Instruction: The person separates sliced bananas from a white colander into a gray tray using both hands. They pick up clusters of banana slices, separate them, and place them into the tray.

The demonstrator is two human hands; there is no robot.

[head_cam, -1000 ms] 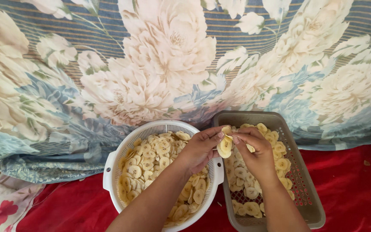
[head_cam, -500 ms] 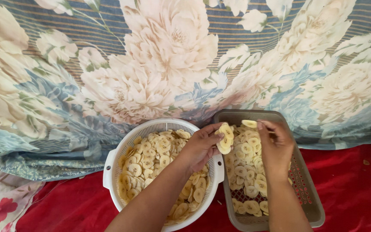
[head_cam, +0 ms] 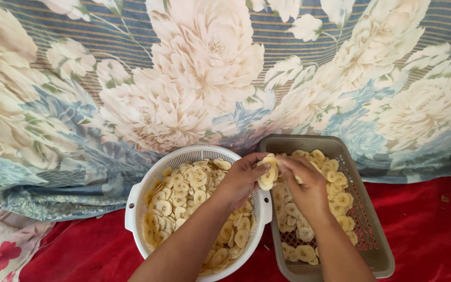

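A surface draped in red cloth [head_cam: 418, 230] carries a round white plastic colander [head_cam: 137, 209] of pale yellow banana slices [head_cam: 184, 193] and, just beside it, a rectangular grey plastic mesh tray [head_cam: 371, 230] also holding slices. A blue-striped sheet with large cream flowers [head_cam: 199, 78] lies behind, and a white cloth with red flowers [head_cam: 1, 250] lies at the near left corner.

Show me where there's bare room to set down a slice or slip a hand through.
Free: the tray's bare mesh along its right side, and the red cloth right of it and left of the colander. Crowded: the colander is full of slices, the tray's left side is covered, and both hands meet over the gap between them.
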